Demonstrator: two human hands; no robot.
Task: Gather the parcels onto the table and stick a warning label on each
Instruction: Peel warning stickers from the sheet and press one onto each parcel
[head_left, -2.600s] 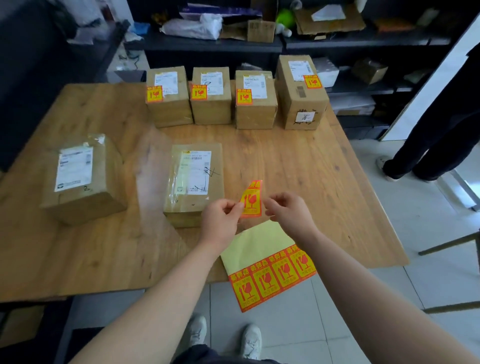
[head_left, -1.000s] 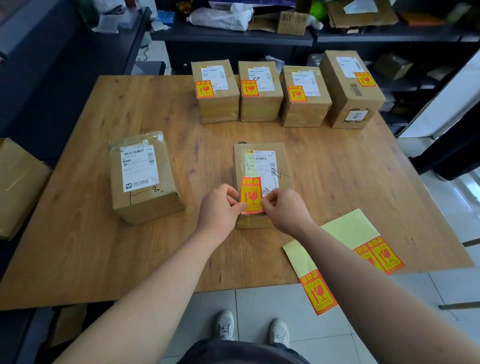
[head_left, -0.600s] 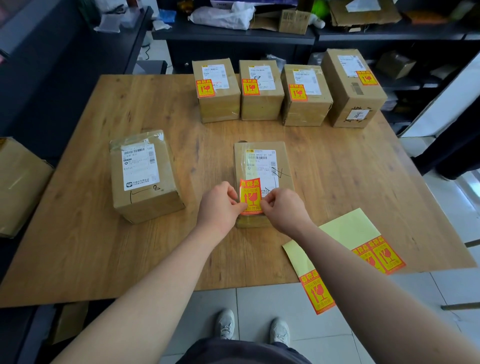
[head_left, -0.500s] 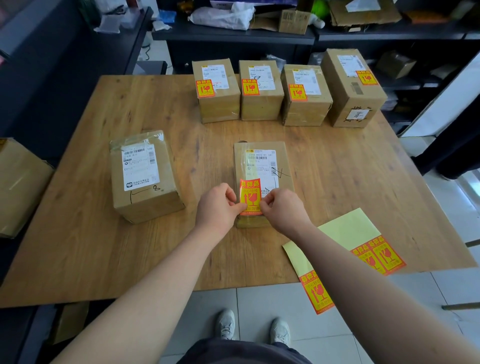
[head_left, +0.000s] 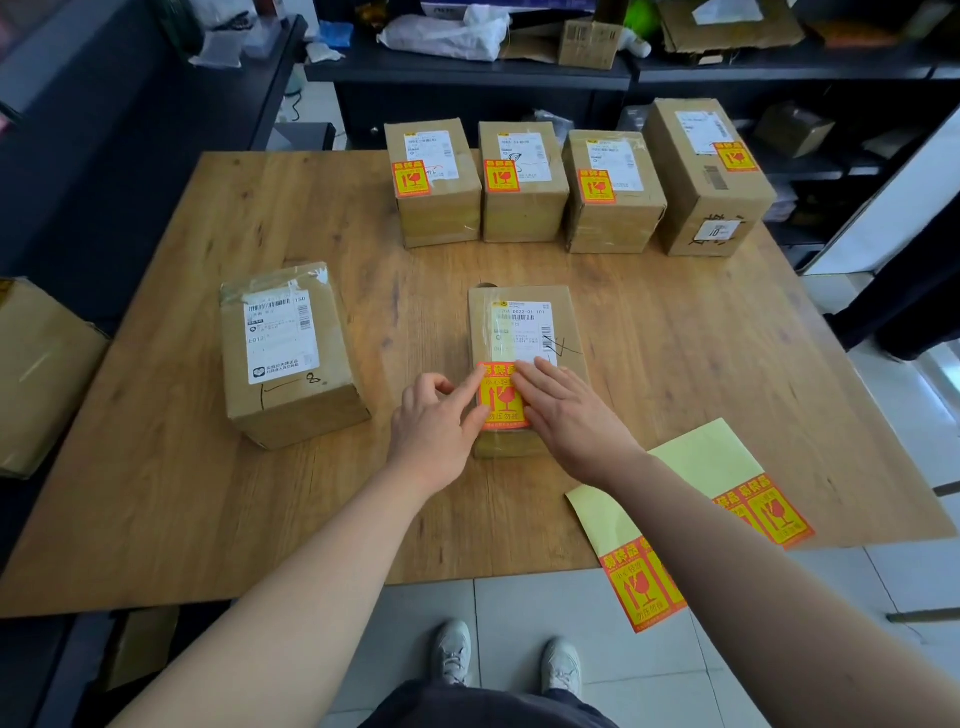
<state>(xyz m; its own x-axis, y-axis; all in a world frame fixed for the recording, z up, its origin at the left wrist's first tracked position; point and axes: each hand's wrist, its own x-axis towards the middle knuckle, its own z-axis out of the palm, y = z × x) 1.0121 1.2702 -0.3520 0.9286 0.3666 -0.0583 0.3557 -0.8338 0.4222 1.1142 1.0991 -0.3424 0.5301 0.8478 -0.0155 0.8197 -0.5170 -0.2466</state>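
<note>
Now the warning label (head_left: 501, 400), pinched before, lies pressed under straight fingers of left hand (head_left: 434, 431) and right hand (head_left: 566, 415); left parcel (head_left: 288, 353) remains unlabelled.

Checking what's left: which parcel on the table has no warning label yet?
The lone parcel on the left: only a white shipping label. The back row's four and the middle one each carry an orange sticker.
</note>
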